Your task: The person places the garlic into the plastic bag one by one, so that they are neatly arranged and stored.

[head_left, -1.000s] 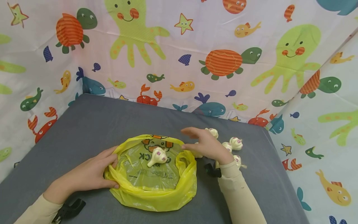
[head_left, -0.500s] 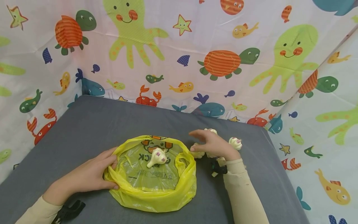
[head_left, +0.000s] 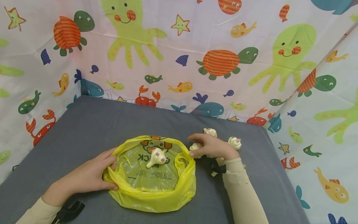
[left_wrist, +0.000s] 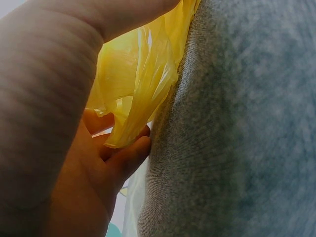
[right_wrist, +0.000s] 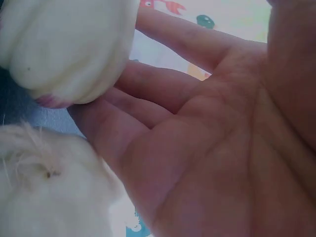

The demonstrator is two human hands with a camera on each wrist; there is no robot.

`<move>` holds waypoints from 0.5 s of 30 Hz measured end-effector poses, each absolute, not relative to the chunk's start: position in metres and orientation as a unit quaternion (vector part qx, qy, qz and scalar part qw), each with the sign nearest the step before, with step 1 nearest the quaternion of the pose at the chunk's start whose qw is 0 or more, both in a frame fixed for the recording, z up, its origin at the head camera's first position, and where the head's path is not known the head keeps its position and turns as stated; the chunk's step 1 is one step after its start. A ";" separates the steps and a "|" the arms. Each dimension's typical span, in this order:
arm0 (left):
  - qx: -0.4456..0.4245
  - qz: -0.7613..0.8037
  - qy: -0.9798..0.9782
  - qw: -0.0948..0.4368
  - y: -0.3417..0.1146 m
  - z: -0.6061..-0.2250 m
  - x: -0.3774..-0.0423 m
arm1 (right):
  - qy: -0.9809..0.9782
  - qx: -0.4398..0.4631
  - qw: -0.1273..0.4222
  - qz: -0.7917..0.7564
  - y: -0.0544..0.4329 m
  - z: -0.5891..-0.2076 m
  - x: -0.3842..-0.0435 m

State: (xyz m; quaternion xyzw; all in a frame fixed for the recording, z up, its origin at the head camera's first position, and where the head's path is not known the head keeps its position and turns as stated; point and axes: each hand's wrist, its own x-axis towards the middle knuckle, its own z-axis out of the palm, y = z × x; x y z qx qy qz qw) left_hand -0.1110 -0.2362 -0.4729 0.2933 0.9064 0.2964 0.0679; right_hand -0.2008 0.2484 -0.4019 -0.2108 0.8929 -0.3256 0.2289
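On the table lies a yellow plastic bag (head_left: 152, 199), its mouth spread wide and its rim rolled down. One garlic bulb (head_left: 157, 157) rests inside on the printed bottom. My left hand (head_left: 89, 171) grips the bag's left side, thumb in front and fingers behind; the left wrist view shows yellow film (left_wrist: 148, 79) between them. Right of the bag, my right hand (head_left: 213, 147) reaches over a garlic bulb (head_left: 195, 147), thumb and fingers spread to either side of it. In the right wrist view its extended fingers meet a bulb (right_wrist: 69, 49).
More garlic bulbs (head_left: 235, 142) lie around and behind the right hand, partly covered by it; another bulb (head_left: 210, 132) sits farther back. The grey table (head_left: 126, 115) is bordered by a white curtain (head_left: 179, 62) printed with sea animals.
My right hand has moved right, away from the bag's rim, and come down around the nearest garlic bulb. My left hand keeps its hold on the bag.
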 end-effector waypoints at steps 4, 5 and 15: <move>0.293 0.299 0.906 0.071 -0.236 -0.471 -0.110 | 0.894 -0.211 0.232 -0.320 0.248 -0.404 -0.201; 0.292 0.299 0.905 0.073 -0.236 -0.471 -0.110 | 0.894 -0.211 0.232 -0.321 0.248 -0.404 -0.201; 0.290 0.296 0.907 0.077 -0.235 -0.470 -0.110 | 0.891 -0.218 0.237 -0.318 0.245 -0.401 -0.198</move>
